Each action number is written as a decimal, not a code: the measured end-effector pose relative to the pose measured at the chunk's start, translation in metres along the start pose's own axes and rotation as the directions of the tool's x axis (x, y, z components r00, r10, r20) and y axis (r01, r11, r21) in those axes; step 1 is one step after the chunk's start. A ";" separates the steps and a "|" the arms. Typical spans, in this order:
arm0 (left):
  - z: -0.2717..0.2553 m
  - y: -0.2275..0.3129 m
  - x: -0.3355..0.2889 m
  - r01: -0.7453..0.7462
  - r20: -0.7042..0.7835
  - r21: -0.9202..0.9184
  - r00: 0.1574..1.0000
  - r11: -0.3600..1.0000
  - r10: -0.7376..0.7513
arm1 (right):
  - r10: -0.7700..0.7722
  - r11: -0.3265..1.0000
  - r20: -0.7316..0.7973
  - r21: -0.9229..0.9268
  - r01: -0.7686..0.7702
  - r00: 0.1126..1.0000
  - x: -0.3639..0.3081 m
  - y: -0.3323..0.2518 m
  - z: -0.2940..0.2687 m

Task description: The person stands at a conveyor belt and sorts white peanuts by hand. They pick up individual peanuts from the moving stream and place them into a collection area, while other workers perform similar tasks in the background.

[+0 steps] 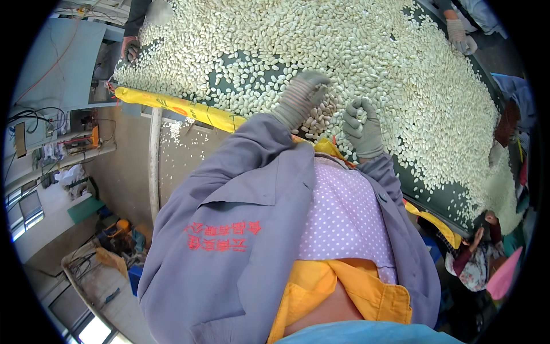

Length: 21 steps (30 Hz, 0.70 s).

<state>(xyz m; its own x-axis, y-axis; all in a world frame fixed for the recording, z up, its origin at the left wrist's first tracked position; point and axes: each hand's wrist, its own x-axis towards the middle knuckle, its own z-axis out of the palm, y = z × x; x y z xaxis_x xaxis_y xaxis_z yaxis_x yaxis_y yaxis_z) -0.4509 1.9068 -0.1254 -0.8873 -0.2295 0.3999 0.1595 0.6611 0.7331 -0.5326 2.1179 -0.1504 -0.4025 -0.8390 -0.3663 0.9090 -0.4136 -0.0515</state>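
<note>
A: What lies under the gloved hands?
B: Pale oval cocoons (pixel 366 51), small and cream-white; heaped thickly over a dark green table (pixel 441 198); sparser near its close edge.
A: And within the right hand (pixel 362 127)?
B: Hidden; the fist is curled.

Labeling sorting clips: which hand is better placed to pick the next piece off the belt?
Probably left. The left hand lies spread on the pale pieces; the right hand is curled into a fist, seemingly already full.
</note>
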 end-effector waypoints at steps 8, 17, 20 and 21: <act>-0.121 -0.109 -0.033 0.731 -0.259 0.185 0.681 0.657 -0.685 | -0.042 0.999 -0.009 -0.030 0.042 0.999 -0.054 -0.027 -0.027; -0.086 -0.098 -0.067 0.595 -0.194 0.478 0.789 0.647 -0.582 | -0.053 0.999 -0.117 -0.011 0.052 0.992 -0.087 -0.036 -0.045; -0.084 -0.085 -0.058 0.628 -0.173 0.614 0.698 0.478 -0.695 | -0.059 0.998 -0.111 -0.036 0.055 0.992 -0.092 -0.042 -0.047; -0.081 -0.075 -0.048 0.688 -0.186 0.622 0.594 0.374 -0.783 | -0.063 0.997 -0.120 -0.044 0.058 0.991 -0.094 -0.045 -0.050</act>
<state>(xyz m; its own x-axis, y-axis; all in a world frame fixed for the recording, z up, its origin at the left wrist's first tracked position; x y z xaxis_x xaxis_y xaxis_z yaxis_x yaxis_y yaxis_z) -0.3852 1.8105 -0.1547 -0.5715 -0.7865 -0.2343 -0.8198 0.5340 0.2071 -0.5305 2.2326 -0.1600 -0.4432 -0.7627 -0.4710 0.8878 -0.4460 -0.1132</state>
